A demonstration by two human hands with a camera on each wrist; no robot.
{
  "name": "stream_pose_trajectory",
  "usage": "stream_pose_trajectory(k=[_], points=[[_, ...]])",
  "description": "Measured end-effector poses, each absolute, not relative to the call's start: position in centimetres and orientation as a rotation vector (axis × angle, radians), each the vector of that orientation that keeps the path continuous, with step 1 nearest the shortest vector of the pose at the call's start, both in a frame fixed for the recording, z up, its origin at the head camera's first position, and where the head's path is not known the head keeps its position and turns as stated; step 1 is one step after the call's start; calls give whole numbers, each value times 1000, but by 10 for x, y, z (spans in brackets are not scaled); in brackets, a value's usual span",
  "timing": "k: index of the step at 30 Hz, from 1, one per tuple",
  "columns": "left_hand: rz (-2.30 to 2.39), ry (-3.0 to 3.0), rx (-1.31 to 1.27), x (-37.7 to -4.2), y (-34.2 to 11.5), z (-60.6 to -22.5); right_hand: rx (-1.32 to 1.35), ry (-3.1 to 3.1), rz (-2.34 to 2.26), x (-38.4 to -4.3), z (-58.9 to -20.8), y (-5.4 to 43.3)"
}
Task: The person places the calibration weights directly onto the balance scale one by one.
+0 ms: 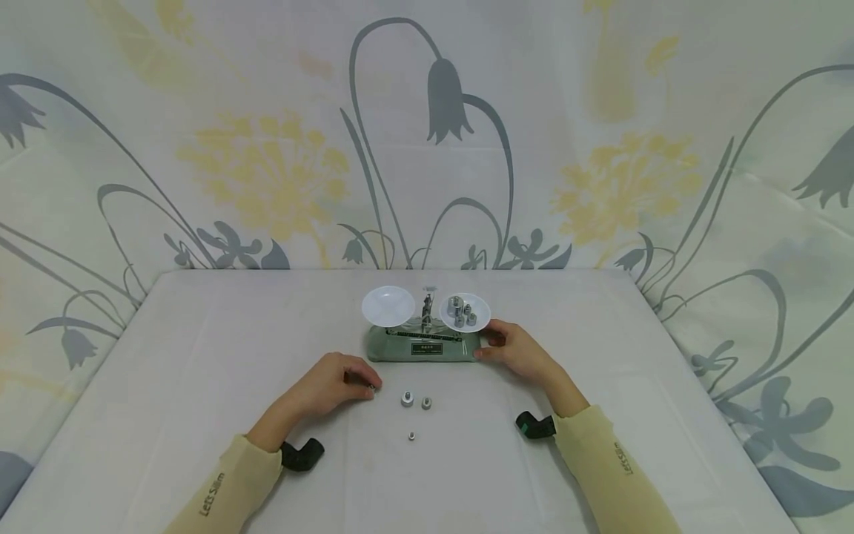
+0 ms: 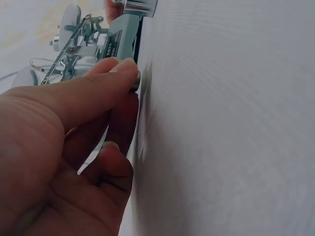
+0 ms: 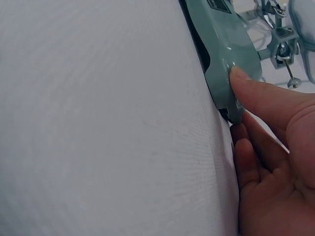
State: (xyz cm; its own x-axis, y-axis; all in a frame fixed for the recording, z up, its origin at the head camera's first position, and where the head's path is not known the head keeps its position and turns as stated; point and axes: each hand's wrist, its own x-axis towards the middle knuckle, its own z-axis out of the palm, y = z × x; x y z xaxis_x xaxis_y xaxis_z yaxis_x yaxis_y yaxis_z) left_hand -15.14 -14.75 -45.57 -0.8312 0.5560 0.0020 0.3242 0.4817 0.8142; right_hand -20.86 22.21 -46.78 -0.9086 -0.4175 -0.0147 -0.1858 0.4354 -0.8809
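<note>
Green scale base (image 1: 389,350) gripped by the right hand (image 1: 517,348) is super smooth and glossy, weights (image 1: 408,400) beside the pinching left hand (image 1: 333,382) look like shiny metal, cloth (image 1: 467,475) under both's matt, fine-woven.

Wears pale yellow sleeves (image 1: 236,471) with dark printed lettering (image 1: 212,495) and bent black wrist pieces (image 1: 303,455), plus a green mark (image 1: 525,428) on the right

The hands, left (image 1: 331,383) and right (image 1: 517,350), grip well apart, forearms (image 1: 235,478) angled inward.

Right hand (image 3: 288,172) grips end of green base (image 3: 229,42), thumb on it; metal fittings (image 3: 284,37) beyond thumb, white cloth (image 3: 108,123) beside hand.
</note>
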Motion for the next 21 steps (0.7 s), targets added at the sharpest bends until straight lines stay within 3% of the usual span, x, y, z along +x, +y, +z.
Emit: stream_pose_trajectory(k=[21], points=[[1354,2656,689,-154,-154,-435,-484,2457,-1460,-205,-461,218]])
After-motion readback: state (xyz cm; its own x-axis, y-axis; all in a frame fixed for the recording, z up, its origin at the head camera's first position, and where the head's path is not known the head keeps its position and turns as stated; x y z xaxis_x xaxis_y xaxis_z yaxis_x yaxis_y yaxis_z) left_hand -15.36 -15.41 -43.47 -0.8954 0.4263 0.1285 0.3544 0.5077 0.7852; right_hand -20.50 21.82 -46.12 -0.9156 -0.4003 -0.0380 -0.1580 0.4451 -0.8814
